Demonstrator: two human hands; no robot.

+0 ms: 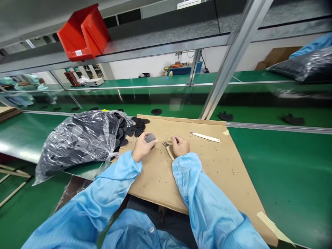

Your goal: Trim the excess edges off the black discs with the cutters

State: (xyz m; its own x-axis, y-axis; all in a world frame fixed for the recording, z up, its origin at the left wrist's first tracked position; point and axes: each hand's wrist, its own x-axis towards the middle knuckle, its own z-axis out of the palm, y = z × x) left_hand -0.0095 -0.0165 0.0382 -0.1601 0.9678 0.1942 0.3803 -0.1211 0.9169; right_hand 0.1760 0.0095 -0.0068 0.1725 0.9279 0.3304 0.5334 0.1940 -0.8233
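My left hand [143,146] grips a round dark disc [149,138] between thumb and fingers, above the cardboard sheet [212,166]. To its right, my right hand [181,146] is closed, with fingertips pinched; whatever they hold is too small to make out. Pliers with pale handles [169,150] lie on the cardboard, touching or just beside my right hand. Several black discs [139,126] are piled at the cardboard's back left corner, by the open mouth of a clear plastic bag [77,140] full of similar discs. A white-handled cutter [206,137] rests to the right.
Small dark bits dot the cardboard. Behind it runs a green conveyor [178,112] carrying a disc [156,111] and dark curved pieces [226,116]. A slanted metal post [225,72] rises at the back right. A red bin [90,38] sits on the overhead shelf.
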